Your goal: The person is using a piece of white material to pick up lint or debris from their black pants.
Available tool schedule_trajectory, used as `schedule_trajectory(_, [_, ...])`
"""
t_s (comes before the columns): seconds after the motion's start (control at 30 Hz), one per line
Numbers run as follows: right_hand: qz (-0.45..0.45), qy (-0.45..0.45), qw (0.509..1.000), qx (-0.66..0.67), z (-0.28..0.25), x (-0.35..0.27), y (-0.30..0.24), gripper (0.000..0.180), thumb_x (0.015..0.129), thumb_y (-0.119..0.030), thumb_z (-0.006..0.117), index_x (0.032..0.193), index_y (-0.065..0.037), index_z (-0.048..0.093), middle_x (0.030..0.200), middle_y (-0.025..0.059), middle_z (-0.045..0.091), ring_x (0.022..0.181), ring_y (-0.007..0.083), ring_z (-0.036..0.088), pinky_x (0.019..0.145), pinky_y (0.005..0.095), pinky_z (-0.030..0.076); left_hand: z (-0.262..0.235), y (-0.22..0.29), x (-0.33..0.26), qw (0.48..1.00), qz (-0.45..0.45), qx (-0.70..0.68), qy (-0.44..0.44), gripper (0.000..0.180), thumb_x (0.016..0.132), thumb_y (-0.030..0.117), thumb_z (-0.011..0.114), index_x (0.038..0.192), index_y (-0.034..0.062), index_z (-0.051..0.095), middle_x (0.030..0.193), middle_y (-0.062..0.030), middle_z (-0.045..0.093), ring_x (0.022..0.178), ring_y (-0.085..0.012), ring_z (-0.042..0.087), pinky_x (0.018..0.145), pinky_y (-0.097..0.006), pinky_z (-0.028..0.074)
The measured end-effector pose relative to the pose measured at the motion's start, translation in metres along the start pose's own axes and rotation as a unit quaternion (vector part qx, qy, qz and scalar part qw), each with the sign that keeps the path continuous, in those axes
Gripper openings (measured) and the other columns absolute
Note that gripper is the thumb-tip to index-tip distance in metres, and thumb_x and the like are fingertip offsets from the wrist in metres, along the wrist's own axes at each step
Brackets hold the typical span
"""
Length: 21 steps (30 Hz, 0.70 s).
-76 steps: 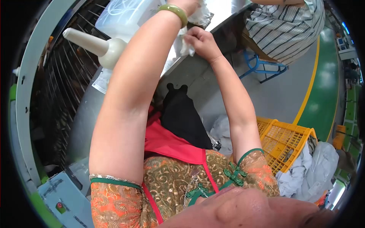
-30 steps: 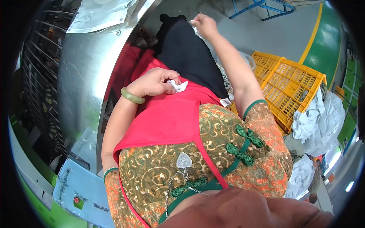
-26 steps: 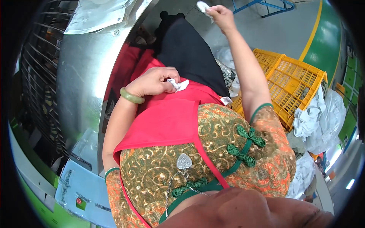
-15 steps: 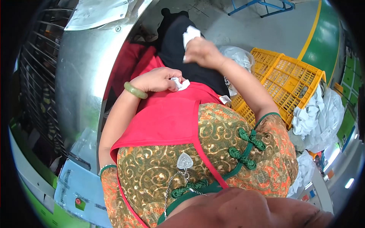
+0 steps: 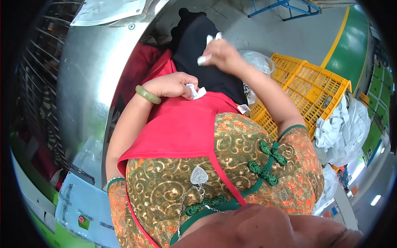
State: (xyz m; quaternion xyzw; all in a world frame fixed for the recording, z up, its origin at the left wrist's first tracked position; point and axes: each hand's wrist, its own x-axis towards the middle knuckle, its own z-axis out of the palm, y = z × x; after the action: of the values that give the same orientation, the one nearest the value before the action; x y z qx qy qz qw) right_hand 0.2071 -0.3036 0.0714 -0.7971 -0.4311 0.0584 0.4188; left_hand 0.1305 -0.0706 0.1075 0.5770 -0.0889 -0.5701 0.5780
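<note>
Over the red apron [image 5: 178, 132] on my lap, my left hand [image 5: 175, 86], with a green bangle [image 5: 147, 95] at the wrist, is closed on a small crumpled white piece [image 5: 197, 91], which looks like cloth or paper. My right hand [image 5: 225, 54] is raised beyond it, above the black cloth [image 5: 194, 45] over my legs, its fingers curled. White shows at its thumb tip and fingertips. Whether that is a covering on the fingers or a held white piece, I cannot make out. The two hands are apart.
A yellow plastic crate [image 5: 304, 84] stands to the right, with white cloth [image 5: 331, 128] and clear plastic bags [image 5: 357, 124] beside it. On the left is a curved metal surface [image 5: 89, 70], with a wire rack [image 5: 43, 66] beyond. Blue metal legs [image 5: 285, 6] stand on the floor at the back.
My right hand has shifted slightly, and less white shows at its fingers than before. My left hand keeps the white piece in nearly the same place.
</note>
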Motion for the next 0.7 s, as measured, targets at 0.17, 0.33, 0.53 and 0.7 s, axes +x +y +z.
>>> schedule_trajectory(0.17, [0.364, 0.079, 0.927, -0.039, -0.007, 0.050, 0.090, 0.022, 0.073, -0.021, 0.080, 0.090, -0.008, 0.072, 0.084, 0.0056, 0.069, 0.076, 0.0175, 0.064, 0.071, 0.0318, 0.051, -0.006, 0.006, 0.006, 1.000, -0.021, 0.003, -0.020, 0.011, 0.075, 0.003, 0.064, 0.086, 0.0020, 0.062, 0.073, 0.0023, 0.058, 0.069, -0.0050, 0.050, 0.065, -0.021, 0.039])
schedule_trajectory(0.33, [0.365, 0.180, 0.882, 0.237, -0.038, 0.070, 0.097, 0.023, 0.076, -0.019, 0.079, 0.092, -0.003, 0.072, 0.084, 0.0011, 0.070, 0.073, 0.0071, 0.063, 0.067, 0.0223, 0.050, -0.009, -0.002, 0.005, 0.999, -0.024, -0.004, -0.022, 0.014, 0.075, 0.004, 0.066, 0.089, 0.0029, 0.062, 0.077, 0.0023, 0.059, 0.072, -0.0048, 0.052, 0.067, -0.021, 0.040])
schedule_trajectory(0.53, [0.249, 0.048, 0.966, 0.049, -0.010, 0.059, 0.039, 0.021, 0.077, -0.025, 0.079, 0.091, -0.011, 0.074, 0.089, 0.0004, 0.066, 0.093, 0.0144, 0.057, 0.082, 0.0282, 0.047, -0.010, 0.001, 0.003, 0.999, -0.013, -0.008, -0.029, 0.014, 0.076, 0.003, 0.065, 0.090, 0.0034, 0.062, 0.080, 0.0027, 0.059, 0.076, -0.0047, 0.052, 0.069, -0.020, 0.040])
schedule_trajectory(0.7, [0.051, 0.002, 0.998, -0.023, -0.006, 0.015, 0.011, 0.019, 0.071, -0.016, 0.077, 0.088, -0.009, 0.069, 0.086, 0.0043, 0.064, 0.087, 0.0279, 0.054, 0.081, 0.0367, 0.045, -0.009, -0.005, 0.003, 0.999, -0.020, -0.022, -0.022, 0.014, 0.076, 0.003, 0.065, 0.089, 0.0034, 0.061, 0.078, 0.0031, 0.059, 0.074, -0.0046, 0.052, 0.067, -0.020, 0.040])
